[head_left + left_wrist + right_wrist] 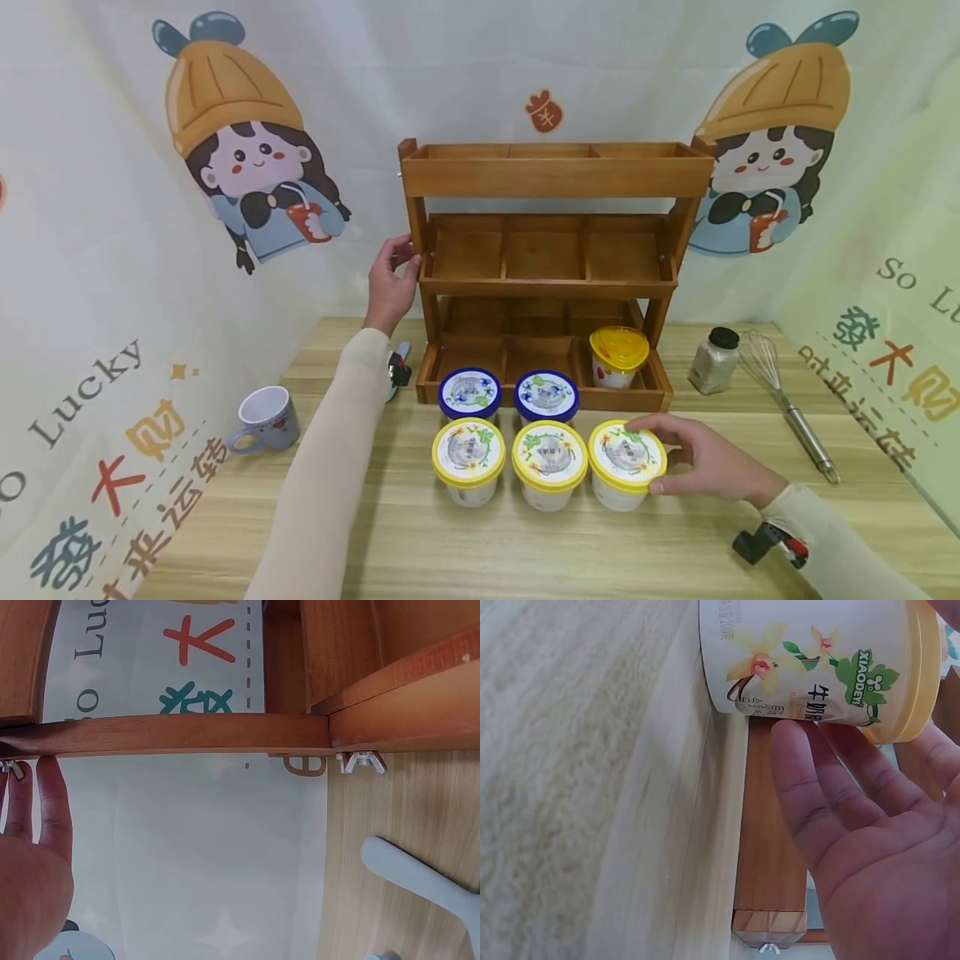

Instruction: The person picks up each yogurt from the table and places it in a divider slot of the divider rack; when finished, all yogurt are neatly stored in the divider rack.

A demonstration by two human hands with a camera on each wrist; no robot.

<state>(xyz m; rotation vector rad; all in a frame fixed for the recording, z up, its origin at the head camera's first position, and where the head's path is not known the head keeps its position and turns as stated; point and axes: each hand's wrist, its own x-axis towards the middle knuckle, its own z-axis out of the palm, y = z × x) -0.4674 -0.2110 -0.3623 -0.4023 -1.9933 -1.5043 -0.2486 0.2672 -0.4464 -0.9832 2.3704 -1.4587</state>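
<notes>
My right hand (708, 457) holds the rightmost yellow-lidded tub (627, 465), with the thumb and fingers on opposite sides near its lid. In the right wrist view, fingertips touch this white tub (817, 667), printed with yellow flowers; it stands upright on the table. My left hand (393, 283) is at the left post of a wooden three-tier rack (555, 177). Seen from the left wrist, its straight fingers (54, 802) touch the post's outer side beside a wing nut. Two more yellow-lidded tubs stand left of the held one, and two blue-lidded tubs (546, 395) stand behind.
A tub with a domed yellow lid (619, 357) sits in the bottom tier's right compartment. A glass jar with a black cap (715, 360) and a whisk (791, 408) are at the right. A mug (268, 418) stands at the left. A pale-handled utensil (420, 874) lies beside the rack.
</notes>
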